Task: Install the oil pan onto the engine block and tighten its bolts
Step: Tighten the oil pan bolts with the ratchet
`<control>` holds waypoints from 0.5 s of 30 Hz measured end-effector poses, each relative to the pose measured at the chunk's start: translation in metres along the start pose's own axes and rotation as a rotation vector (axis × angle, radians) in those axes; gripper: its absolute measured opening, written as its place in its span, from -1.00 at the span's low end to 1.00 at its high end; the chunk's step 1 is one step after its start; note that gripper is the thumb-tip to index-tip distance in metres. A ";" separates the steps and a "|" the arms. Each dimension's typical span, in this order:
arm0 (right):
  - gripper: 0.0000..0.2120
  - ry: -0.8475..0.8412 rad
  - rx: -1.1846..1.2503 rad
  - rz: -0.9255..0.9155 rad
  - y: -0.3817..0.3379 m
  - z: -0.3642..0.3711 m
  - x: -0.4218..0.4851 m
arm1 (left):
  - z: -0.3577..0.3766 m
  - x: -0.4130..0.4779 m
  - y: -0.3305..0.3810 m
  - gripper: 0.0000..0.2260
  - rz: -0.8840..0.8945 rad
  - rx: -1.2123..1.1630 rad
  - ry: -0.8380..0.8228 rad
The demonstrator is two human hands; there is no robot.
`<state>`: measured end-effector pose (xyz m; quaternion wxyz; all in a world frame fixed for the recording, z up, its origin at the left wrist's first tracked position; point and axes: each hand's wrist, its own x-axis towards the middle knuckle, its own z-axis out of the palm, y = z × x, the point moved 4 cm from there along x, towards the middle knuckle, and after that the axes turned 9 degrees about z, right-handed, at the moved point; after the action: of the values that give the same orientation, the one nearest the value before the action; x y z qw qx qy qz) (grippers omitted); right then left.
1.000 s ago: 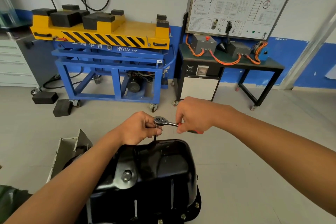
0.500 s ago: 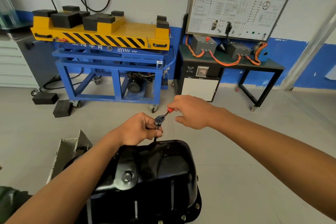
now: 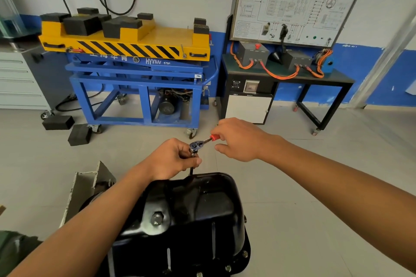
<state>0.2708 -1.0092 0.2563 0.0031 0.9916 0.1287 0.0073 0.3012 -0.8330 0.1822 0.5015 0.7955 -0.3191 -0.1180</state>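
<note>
Now, step: tightening a hidden far-edge bolt, I judge.
Oil pan (image 3: 202, 209): sump up, just below my hands.
Left hand (image 3: 173, 159): fingers curled round the extension (image 3: 191, 171) under the ratchet (image 3: 195, 144) head.
Right hand (image 3: 238, 139): fingers gripping the ratchet's red handle.
Care: keep the extension upright; short, even swings.

**Oil pan and ratchet**

The glossy black oil pan (image 3: 198, 216) lies sump-up, its drain plug (image 3: 157, 219) on top and bolts (image 3: 245, 253) seated along the near flange. A red-handled ratchet (image 3: 195, 144) stands on an extension (image 3: 191, 170) at the pan's far edge.
</note>
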 end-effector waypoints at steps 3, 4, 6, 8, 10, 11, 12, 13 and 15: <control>-0.76 0.018 0.027 0.020 0.000 -0.002 -0.002 | -0.001 0.001 0.000 -0.89 -0.002 0.019 0.024; -0.73 0.016 0.032 0.022 0.000 -0.003 -0.002 | -0.001 0.001 0.001 -0.88 0.000 0.023 0.029; -0.68 -0.010 0.053 0.017 -0.002 -0.005 -0.004 | -0.001 0.001 0.002 -0.86 0.003 0.024 0.034; -0.64 -0.100 0.113 0.009 -0.003 -0.006 -0.008 | -0.001 0.000 0.002 -0.83 0.007 0.021 0.032; -0.60 -0.195 0.149 -0.016 -0.008 -0.005 -0.013 | 0.000 -0.001 0.002 -0.87 0.008 0.017 0.017; -0.59 -0.198 0.150 -0.029 -0.010 -0.006 -0.015 | 0.000 -0.001 0.003 -0.88 0.011 0.013 0.009; -0.60 -0.175 0.146 -0.038 -0.012 -0.007 -0.016 | 0.000 -0.001 0.004 -0.88 0.015 0.011 0.005; -0.61 -0.150 0.143 -0.044 -0.015 -0.008 -0.017 | 0.000 -0.001 0.004 -0.88 0.018 0.009 0.005; -0.62 -0.130 0.153 -0.054 -0.020 -0.008 -0.018 | 0.001 -0.001 0.005 -0.90 0.023 0.009 0.012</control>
<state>0.2478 -0.9949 0.2639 -0.0643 0.9835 0.1552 -0.0670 0.2982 -0.8342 0.1861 0.5013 0.7945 -0.3258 -0.1060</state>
